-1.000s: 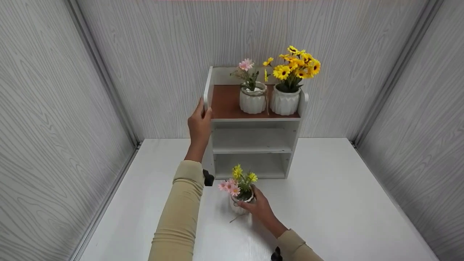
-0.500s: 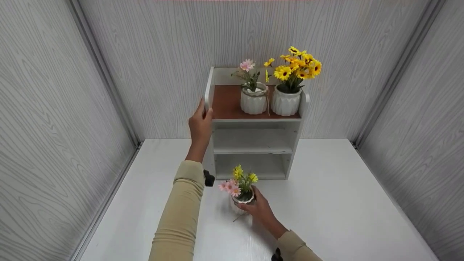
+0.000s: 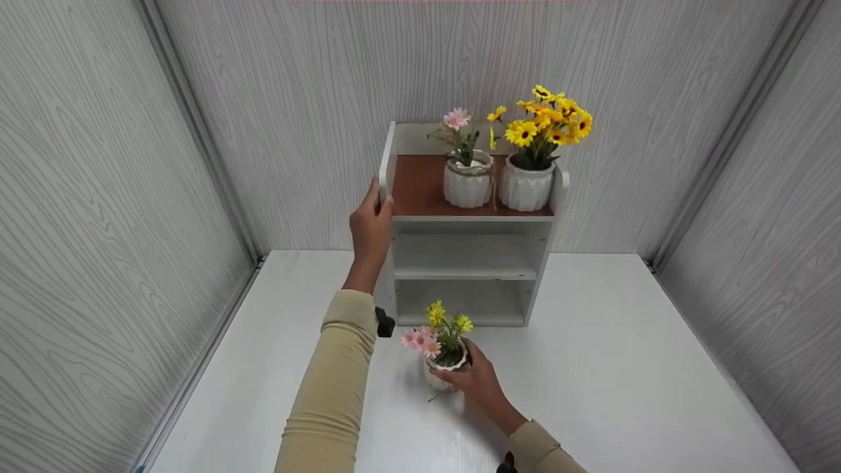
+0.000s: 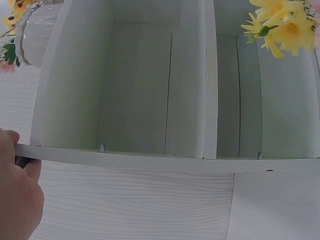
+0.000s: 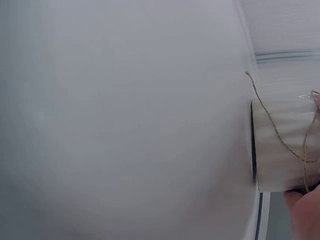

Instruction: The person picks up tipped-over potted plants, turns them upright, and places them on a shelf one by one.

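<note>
In the head view, my left hand [image 3: 371,226] grips the front edge of the left side panel [image 3: 387,161] of a small white shelf unit [image 3: 473,219]. The left wrist view shows its fingers wrapped over that panel's end. My right hand [image 3: 478,380] holds a white ribbed flowerpot [image 3: 433,379] by its rim and side, in front of the shelf. Pink flowers [image 3: 420,341] and yellow flowers [image 3: 436,313] stand in this pot. Brown twine [image 5: 274,125] hangs loosely around it in the right wrist view. Whether its base touches the table cannot be told.
On the shelf's brown top board [image 3: 420,184] stand a pot with a pink flower [image 3: 468,187] and a pot of yellow sunflowers [image 3: 527,187]. Two white compartments lie below. The white table [image 3: 624,368] is bounded by grey wood-grain walls [image 3: 315,79].
The whole head view has shifted slightly, so everything appears a little further right. The twine's loose end sits slightly differently against the held pot. Both hands keep their holds.
</note>
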A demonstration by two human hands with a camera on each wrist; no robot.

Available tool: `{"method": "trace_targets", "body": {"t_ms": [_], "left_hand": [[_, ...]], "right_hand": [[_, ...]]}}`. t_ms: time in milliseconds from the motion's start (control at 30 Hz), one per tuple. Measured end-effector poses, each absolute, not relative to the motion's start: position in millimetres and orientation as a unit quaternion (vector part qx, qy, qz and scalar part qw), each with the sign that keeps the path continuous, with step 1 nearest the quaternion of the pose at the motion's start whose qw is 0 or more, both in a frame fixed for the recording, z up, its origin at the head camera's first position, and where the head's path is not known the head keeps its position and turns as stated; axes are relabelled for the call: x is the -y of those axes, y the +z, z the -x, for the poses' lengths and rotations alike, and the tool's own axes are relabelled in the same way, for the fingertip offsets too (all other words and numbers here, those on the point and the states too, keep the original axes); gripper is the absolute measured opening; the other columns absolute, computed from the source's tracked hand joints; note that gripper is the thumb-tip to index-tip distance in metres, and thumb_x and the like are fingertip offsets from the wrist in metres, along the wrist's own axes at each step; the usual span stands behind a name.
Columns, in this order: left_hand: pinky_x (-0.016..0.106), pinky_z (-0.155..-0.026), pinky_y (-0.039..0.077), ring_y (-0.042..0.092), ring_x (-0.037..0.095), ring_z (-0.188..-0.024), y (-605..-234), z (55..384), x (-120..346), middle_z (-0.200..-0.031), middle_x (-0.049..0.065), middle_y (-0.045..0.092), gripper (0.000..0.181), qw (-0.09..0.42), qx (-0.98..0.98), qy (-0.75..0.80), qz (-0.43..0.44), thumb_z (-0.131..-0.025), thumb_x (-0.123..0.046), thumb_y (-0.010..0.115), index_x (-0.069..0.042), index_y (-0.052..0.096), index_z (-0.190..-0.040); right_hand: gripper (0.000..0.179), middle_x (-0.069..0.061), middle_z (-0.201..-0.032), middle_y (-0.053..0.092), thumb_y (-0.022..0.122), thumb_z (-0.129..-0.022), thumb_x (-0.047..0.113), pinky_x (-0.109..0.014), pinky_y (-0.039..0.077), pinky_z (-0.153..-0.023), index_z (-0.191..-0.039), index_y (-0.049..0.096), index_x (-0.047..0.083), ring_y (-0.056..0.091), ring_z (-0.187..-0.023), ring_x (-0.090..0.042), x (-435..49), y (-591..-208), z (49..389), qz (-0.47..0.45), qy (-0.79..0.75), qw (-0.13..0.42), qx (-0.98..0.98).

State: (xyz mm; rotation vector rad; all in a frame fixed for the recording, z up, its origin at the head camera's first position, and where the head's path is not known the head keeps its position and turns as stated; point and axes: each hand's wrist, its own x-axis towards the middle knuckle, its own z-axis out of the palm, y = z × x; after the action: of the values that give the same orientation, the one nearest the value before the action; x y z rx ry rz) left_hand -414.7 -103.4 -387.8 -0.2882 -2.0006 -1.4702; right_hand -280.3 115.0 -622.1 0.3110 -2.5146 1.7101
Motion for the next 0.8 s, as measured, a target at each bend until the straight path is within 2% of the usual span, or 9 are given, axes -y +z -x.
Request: {"method": "trace_targets", "body": {"t_ms": [433,800], "left_hand": [[0.037,-0.103,0.05,0.054,0.018,-0.134,-388.6,416.3,102.9,-0.151,0.012,0.051,0.054,0.314,0.76,-0.557,0.113,-0.106,-0.02,0.054,-0.01,0.038,-0.156],[0.036,-0.107,0.047,0.05,0.019,-0.138,-386.3,413.2,102.7,-0.154,0.011,0.048,0.054,0.307,0.77,-0.55,0.104,-0.107,-0.02,0.052,-0.012,0.035,-0.157]], "right_hand": [[0.093,-0.019,-0.147,0.05,0.088,-0.077,0.041,-0.054,0.047,-0.105,-0.149,0.043,0.004,0.049,-0.136,-0.038,-120.3,-596.0,274.9,-0.076,0.578,0.079,0.809],[0.089,-0.019,-0.15,0.046,0.086,-0.079,0.041,-0.053,0.045,-0.107,-0.15,0.044,0.007,0.045,-0.14,-0.039,-118.9,-569.8,271.3,-0.078,0.604,0.052,0.791]]}}
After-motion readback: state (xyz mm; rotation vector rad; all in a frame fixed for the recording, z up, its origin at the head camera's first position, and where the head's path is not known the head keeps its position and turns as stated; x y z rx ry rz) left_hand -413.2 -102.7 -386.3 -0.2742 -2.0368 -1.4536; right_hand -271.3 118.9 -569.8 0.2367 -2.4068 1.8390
